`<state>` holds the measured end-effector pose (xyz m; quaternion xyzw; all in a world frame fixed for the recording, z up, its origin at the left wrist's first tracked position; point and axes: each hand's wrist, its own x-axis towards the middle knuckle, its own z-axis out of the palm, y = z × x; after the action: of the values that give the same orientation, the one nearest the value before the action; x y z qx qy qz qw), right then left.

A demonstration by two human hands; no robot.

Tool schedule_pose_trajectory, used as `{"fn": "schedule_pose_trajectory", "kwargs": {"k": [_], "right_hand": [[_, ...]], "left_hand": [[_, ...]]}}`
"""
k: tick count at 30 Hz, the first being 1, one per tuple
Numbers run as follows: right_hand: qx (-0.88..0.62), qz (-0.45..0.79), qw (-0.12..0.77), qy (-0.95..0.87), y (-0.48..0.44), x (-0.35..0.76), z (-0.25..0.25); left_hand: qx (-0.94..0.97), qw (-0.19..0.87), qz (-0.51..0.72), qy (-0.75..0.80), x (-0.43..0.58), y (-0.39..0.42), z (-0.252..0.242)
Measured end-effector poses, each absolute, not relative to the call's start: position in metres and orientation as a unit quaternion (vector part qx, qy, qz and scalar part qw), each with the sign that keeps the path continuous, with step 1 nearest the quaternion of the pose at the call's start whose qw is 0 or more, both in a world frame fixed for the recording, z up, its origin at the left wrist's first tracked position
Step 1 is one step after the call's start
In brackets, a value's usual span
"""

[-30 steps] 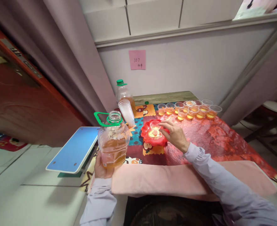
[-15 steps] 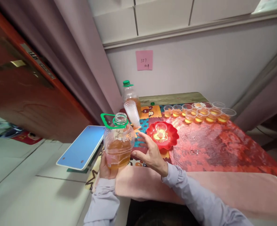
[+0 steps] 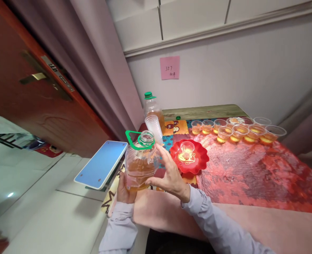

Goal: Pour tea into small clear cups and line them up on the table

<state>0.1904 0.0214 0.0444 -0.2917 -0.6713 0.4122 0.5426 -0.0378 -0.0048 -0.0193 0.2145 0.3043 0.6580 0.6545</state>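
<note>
A clear plastic jug (image 3: pixel 141 165) with amber liquid, an uncapped mouth and a green carry handle stands upright before me. My left hand (image 3: pixel 126 190) cups its lower left side and base. Against its right side rests my right hand (image 3: pixel 169 174), thumb at the lower front and forefinger up by the shoulder; the other fingers are partly hidden. Right behind the jug leans a stack of clear plastic cups (image 3: pixel 153 127). A red scalloped plate (image 3: pixel 202 155) beside my right hand carries one clear cup (image 3: pixel 187 147).
Several clear cups of amber liquid (image 3: pixel 240 132) stand in rows at the back right. A second jug (image 3: pixel 152 106) with a green cap is by the wall, near a loose green cap (image 3: pixel 178 118). A blue board (image 3: pixel 101 164) lies left; a red sheet (image 3: pixel 240 176) covers the table.
My right hand has closed in on the jug's right side, its forefinger now up near the shoulder. My left hand keeps its hold. The view has shifted slightly left.
</note>
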Motion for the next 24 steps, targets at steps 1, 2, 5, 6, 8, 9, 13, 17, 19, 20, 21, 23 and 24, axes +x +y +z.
{"fn": "schedule_pose_trajectory", "kwargs": {"k": [1, 2, 5, 6, 8, 9, 13, 17, 19, 20, 21, 23, 24], "right_hand": [[-0.286, 0.422, 0.549, -0.662, 0.022, 0.191, 0.044], [-0.281, 0.434, 0.555, -0.651, 0.022, 0.193, 0.043], [-0.282, 0.471, 0.569, -0.613, 0.023, 0.198, 0.041], [-0.286, 0.482, 0.572, -0.599, 0.024, 0.2, 0.04], [-0.296, 0.502, 0.578, -0.572, 0.026, 0.203, 0.038], [-0.298, 0.509, 0.581, -0.561, 0.027, 0.204, 0.036], [-0.293, 0.517, 0.588, -0.549, 0.029, 0.207, 0.033], [-0.287, 0.506, 0.593, -0.557, 0.028, 0.211, 0.031], [-0.295, 0.507, 0.593, -0.552, 0.026, 0.215, 0.033], [-0.3, 0.508, 0.593, -0.549, 0.026, 0.217, 0.034], [-0.307, 0.508, 0.591, -0.546, 0.026, 0.219, 0.035], [-0.323, 0.5, 0.59, -0.546, 0.026, 0.222, 0.037], [-0.333, 0.492, 0.59, -0.547, 0.026, 0.222, 0.038]], "left_hand": [[0.217, 0.652, 0.661, 0.303, -0.038, -0.005, -0.02], [0.215, 0.642, 0.669, 0.307, -0.039, -0.005, -0.021], [0.169, 0.594, 0.702, 0.355, -0.044, -0.004, -0.024], [0.145, 0.58, 0.708, 0.376, -0.045, -0.003, -0.026], [0.108, 0.561, 0.712, 0.408, -0.046, -0.001, -0.027], [0.1, 0.556, 0.712, 0.416, -0.046, 0.0, -0.027], [0.098, 0.547, 0.713, 0.428, -0.041, 0.001, -0.023], [0.085, 0.517, 0.723, 0.451, -0.036, 0.002, -0.016], [0.085, 0.504, 0.723, 0.465, -0.033, 0.003, -0.014], [0.089, 0.498, 0.721, 0.473, -0.031, 0.003, -0.013], [0.094, 0.494, 0.718, 0.481, -0.029, 0.003, -0.012], [0.123, 0.493, 0.708, 0.491, -0.023, 0.003, -0.011], [0.143, 0.494, 0.701, 0.494, -0.02, 0.002, -0.01]]}}
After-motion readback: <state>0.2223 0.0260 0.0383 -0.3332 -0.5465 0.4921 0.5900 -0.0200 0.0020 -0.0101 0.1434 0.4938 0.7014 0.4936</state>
